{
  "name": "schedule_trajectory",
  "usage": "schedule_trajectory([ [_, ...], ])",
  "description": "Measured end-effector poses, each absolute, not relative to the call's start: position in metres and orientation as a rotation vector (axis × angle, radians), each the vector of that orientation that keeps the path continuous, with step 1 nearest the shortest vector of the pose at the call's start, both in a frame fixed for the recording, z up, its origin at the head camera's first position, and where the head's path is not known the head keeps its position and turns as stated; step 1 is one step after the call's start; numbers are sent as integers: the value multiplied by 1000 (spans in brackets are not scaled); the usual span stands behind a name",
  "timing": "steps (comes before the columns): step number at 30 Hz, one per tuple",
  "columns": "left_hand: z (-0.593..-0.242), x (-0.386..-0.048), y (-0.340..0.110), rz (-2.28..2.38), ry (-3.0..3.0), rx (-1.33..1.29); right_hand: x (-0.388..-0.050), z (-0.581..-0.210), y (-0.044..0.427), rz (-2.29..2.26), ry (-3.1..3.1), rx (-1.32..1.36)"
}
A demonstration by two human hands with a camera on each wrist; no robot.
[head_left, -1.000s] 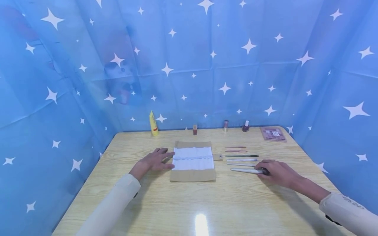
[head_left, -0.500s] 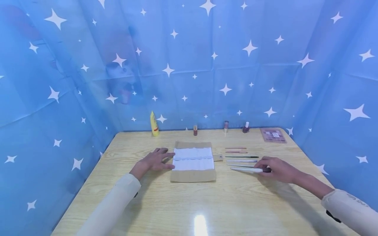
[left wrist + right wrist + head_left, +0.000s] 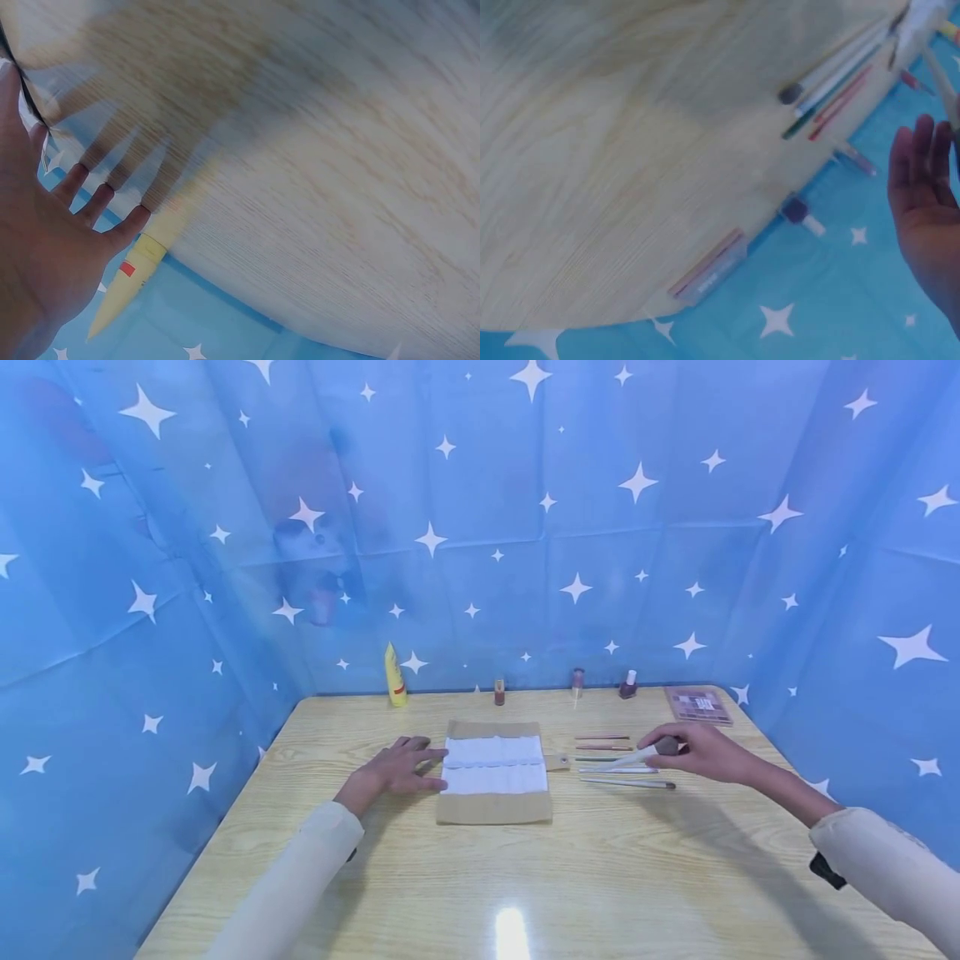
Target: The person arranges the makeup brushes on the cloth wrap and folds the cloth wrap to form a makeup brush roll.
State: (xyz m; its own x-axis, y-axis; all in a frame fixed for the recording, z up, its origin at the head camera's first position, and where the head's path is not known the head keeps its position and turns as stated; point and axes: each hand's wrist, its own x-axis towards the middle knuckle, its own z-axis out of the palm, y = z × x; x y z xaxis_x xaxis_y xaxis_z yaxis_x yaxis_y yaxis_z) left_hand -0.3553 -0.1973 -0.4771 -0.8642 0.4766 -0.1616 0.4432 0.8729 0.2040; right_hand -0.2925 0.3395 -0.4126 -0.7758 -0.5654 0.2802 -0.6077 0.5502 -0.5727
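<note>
My right hand (image 3: 705,752) pinches a makeup brush (image 3: 630,760) with a pale handle and a fluffy dark head, raised over the table. In the right wrist view, the pale handle (image 3: 941,84) shows at the right edge beside the fingers. Below lies a row of slim brushes and pencils: a pale-handled brush (image 3: 626,783), a dark green stick (image 3: 596,759) and two reddish pencils (image 3: 603,747). Left of them, a tan brush roll (image 3: 493,810) lies unfolded, its white pocketed lining showing. My left hand (image 3: 393,768) touches the roll's left edge with fingers spread.
Along the back edge stand a yellow tube (image 3: 395,678), a small red-brown bottle (image 3: 499,692), a lip gloss tube (image 3: 577,682) and a dark nail polish bottle (image 3: 628,685). An eyeshadow palette (image 3: 697,705) lies at the back right. Blue starry curtains surround the table.
My right hand has lifted the fluffy brush off the table and moved it back, over the other brushes. My left hand has stayed at the roll's edge.
</note>
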Motion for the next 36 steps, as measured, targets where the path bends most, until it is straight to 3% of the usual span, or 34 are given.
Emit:
schedule_trajectory([
  [14, -478, -355, -196, 239, 2845, 711, -314, -395, 311, 1410, -2851, 605],
  [36, -480, -355, -198, 237, 2851, 712, -354, -392, 234, 1590, -2765, 517],
])
